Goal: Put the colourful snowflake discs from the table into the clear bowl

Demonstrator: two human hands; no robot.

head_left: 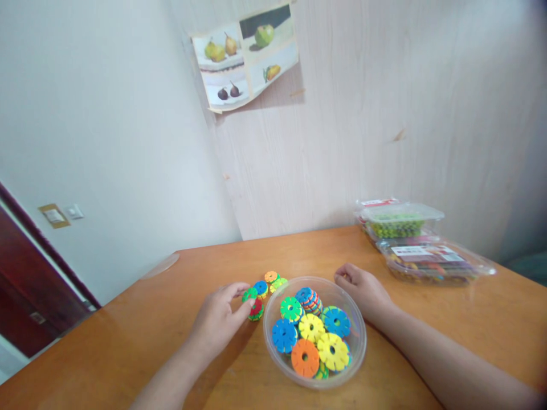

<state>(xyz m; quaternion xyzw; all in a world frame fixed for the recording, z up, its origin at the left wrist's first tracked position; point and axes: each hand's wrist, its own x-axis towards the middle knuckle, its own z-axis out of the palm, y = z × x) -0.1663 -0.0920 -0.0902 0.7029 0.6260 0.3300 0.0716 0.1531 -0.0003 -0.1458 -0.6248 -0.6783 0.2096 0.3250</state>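
My left hand [220,316] pinches a green notched plastic disc [250,294] between thumb and fingers, left of a clear round bowl [360,336]. A red disc [256,309] tops a small stack right beside the thumb. Past the fingertips lie more small stacks, topped by a blue disc [260,288], an orange disc [270,277] and a yellow-green disc [278,284]. Inside the bowl are several discs, among them a big orange one [305,358] and a yellow one [333,351]. On the bowl's right, my right hand [363,290] rests on the table with its fingers curled closed.
Clear plastic boxes stand at the back right of the wooden table [213,265]: a front box [436,265] with colourful pieces and a box [397,225] with green contents. A transparent lid [160,266] lies at the left edge. Fruit pictures [248,57] hang on the wall.
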